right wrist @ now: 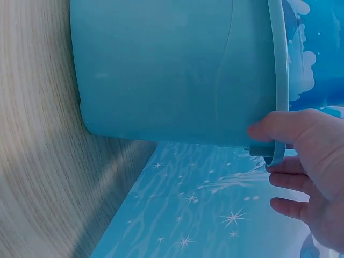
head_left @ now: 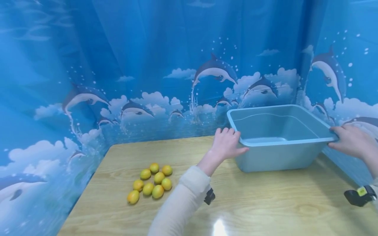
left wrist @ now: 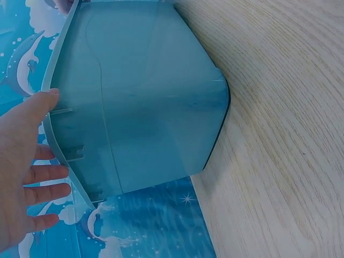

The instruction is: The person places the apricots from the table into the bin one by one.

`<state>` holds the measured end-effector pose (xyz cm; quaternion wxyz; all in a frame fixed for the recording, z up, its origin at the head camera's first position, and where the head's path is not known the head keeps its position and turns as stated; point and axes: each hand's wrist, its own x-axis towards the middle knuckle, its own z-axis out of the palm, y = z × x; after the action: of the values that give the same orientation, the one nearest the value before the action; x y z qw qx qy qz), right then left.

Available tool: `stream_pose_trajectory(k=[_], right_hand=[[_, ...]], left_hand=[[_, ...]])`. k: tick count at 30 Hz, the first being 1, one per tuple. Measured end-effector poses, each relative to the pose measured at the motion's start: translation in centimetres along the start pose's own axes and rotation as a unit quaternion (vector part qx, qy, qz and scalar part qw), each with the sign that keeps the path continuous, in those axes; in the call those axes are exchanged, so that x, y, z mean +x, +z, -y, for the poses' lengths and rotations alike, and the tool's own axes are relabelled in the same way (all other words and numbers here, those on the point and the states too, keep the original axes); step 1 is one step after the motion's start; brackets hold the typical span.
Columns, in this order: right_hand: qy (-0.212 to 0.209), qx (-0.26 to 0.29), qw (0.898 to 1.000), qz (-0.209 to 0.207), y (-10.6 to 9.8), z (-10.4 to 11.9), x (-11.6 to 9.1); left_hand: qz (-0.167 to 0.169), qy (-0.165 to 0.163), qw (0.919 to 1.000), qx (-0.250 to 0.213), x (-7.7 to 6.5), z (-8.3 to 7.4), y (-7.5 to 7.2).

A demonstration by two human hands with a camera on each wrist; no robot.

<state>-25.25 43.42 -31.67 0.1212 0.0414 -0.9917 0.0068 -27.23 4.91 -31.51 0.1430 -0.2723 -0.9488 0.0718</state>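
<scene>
A light blue plastic storage bin without a lid stands on the wooden table, its front wall facing me. My left hand holds the bin's left front corner, thumb along the front of the rim and fingers at the left side. In the left wrist view its thumb lies at the rim. At the opposite corner, my right hand grips the rim; the right wrist view shows the thumb on the outer wall and the fingers round the edge. Several yellow-green fruits lie grouped left of my left forearm.
The wooden table has its back edge against a blue curtain printed with dolphins and clouds. More curtain hangs close along the bin's right side. A dark device is strapped at each wrist.
</scene>
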Motion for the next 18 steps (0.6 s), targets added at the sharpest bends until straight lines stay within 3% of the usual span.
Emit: stream_pose_trajectory(k=[18], right_hand=[[-0.064,-0.018,0.997,0.035,-0.8,2.1,0.3]], left_hand=[[-0.039,-0.006,0.9990,-0.022,-2.1,2.6,0.7]])
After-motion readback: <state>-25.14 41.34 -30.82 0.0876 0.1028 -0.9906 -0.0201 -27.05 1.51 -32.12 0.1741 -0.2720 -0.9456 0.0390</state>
